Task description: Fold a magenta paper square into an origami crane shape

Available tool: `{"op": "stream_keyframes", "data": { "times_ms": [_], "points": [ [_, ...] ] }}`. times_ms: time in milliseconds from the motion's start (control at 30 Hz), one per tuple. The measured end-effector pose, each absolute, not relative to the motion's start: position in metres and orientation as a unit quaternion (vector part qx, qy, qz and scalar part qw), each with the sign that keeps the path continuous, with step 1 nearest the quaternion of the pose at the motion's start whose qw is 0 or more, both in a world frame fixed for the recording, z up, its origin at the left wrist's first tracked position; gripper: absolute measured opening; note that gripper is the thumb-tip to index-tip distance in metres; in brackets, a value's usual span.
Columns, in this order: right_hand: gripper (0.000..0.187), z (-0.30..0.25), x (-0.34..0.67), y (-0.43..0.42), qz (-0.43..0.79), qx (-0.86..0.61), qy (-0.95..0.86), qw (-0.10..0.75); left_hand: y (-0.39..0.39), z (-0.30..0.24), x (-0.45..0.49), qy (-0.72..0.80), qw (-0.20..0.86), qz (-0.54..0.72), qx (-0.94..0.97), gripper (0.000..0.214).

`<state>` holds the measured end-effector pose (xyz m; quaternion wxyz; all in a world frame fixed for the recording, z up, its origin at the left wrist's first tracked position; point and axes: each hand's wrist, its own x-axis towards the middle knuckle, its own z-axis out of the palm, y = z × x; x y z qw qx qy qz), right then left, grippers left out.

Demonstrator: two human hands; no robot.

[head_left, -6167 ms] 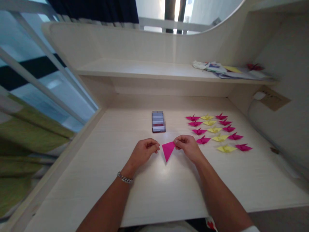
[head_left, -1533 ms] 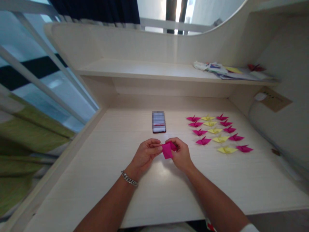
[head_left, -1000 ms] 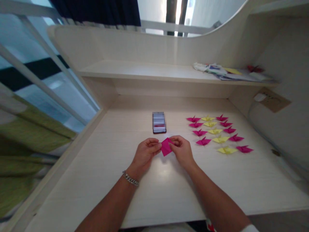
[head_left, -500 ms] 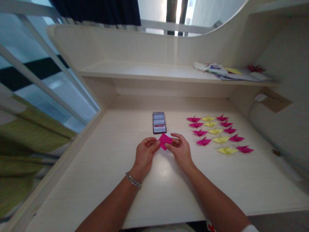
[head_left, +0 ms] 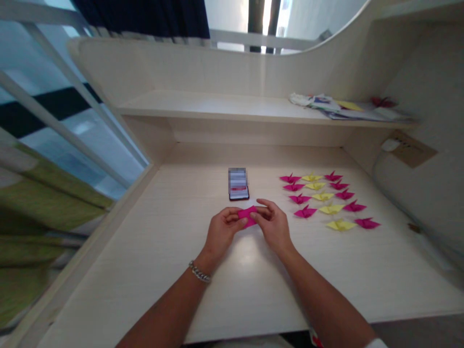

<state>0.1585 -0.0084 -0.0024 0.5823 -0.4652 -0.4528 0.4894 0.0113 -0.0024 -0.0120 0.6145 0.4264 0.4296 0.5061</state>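
A small folded piece of pink origami paper point(head_left: 248, 215) is held between both hands just in front of the phone. My left hand point(head_left: 224, 230) pinches its left side between thumb and fingers. On the other side, my right hand point(head_left: 272, 225) grips the paper with the thumb on top, its index finger raised off it. Part of the paper is hidden behind the fingers. The phone point(head_left: 238, 184) lies flat on the desk with its screen lit and blurred.
To the right, pink paper cranes point(head_left: 305, 211) and yellow paper cranes point(head_left: 331, 209) lie in three columns on the white desk point(head_left: 152, 251). Papers point(head_left: 322, 102) rest on the shelf point(head_left: 203, 107) above. A cable point(head_left: 384, 188) runs down the right wall.
The pink paper has turned from a diamond with its point upward to a slanted, roughly rectangular look. My left thumb has shifted right and lower on it.
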Motion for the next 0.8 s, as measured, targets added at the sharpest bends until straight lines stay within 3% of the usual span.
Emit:
{"op": "stream_keyframes", "data": {
  "times_ms": [133,533,800],
  "points": [
    [0.022,-0.0033,0.1556,-0.0096,0.434,-0.513,-0.461,0.580,-0.0042,-0.0122,0.0138,0.421,0.595,0.510,0.456,0.047],
    [0.020,0.0020,0.1553,-0.0138,0.392,-0.532,-0.489,0.570,-0.0074,-0.0038,0.0161,0.465,0.545,0.499,0.487,0.041],
    [0.018,-0.0029,0.1543,-0.0093,0.444,-0.505,-0.466,0.575,-0.0056,-0.0064,0.0171,0.451,0.574,0.514,0.450,0.032]
  ]
}}
